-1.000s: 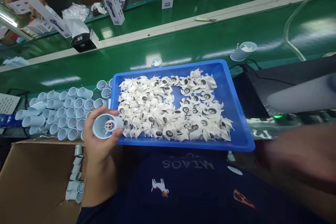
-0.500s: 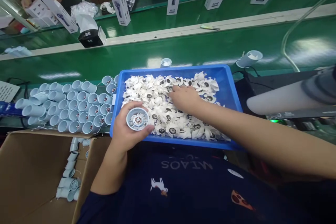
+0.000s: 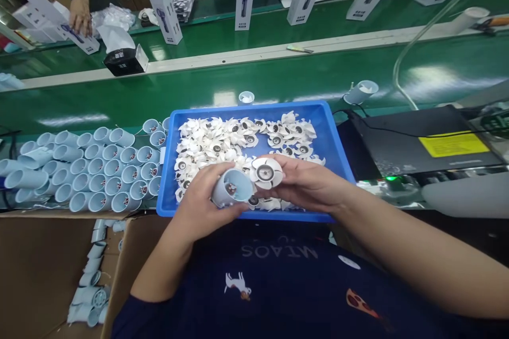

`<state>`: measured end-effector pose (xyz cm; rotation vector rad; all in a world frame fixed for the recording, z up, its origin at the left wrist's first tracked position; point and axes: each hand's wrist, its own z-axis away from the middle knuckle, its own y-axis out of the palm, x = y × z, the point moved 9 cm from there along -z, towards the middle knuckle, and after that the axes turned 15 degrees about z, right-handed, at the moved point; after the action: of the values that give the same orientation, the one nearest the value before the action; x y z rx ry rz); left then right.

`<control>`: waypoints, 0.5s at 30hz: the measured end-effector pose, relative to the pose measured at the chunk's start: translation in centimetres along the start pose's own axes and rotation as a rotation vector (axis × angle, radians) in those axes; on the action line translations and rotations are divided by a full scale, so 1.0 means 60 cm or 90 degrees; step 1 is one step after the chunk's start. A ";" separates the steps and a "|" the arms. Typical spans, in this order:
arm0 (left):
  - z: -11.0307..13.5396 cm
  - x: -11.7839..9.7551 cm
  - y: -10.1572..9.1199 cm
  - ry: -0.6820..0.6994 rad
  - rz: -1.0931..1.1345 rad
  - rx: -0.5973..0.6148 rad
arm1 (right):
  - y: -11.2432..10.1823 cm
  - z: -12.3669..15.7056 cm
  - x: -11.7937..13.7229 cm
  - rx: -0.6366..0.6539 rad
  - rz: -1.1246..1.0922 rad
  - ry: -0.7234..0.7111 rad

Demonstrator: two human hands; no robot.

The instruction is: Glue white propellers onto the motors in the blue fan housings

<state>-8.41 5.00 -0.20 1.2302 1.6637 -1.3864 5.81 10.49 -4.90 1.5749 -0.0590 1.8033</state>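
My left hand (image 3: 202, 201) is wrapped round a light blue fan housing (image 3: 231, 186), a short open tube tilted to the right, with a motor and wires visible inside. Close beside its mouth, my right hand (image 3: 306, 180) grips a white fan impeller (image 3: 267, 172) by its edge, the dark round hub facing me. Both hands are above the front of a blue tray (image 3: 337, 153) that holds a heap of white impellers (image 3: 207, 137).
Rows of blue housings (image 3: 95, 167) stand left of the tray, above a cardboard box (image 3: 35, 270) with more housings. Two housings, one a small cup (image 3: 246, 98), lie behind the tray. A black device (image 3: 421, 143) sits right. Across the green bench are cartons (image 3: 243, 0) and a co-worker's hand (image 3: 80, 17).
My right hand has lifted an impeller out of the heap and brought it toward me, beside the housing. My left hand has moved right and tipped the housing. The co-worker's hand has shifted onto a carton.
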 end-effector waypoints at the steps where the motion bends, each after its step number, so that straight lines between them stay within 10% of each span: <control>1: -0.004 -0.009 0.006 0.022 -0.029 0.011 | 0.005 0.001 -0.004 0.007 -0.045 0.009; 15: -0.007 -0.036 0.013 0.122 -0.130 -0.018 | 0.015 0.012 0.047 -0.028 0.303 -0.125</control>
<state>-6.86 4.83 1.58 1.2373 1.9804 -1.3946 5.96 10.86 -1.88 1.8098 -0.6068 1.9685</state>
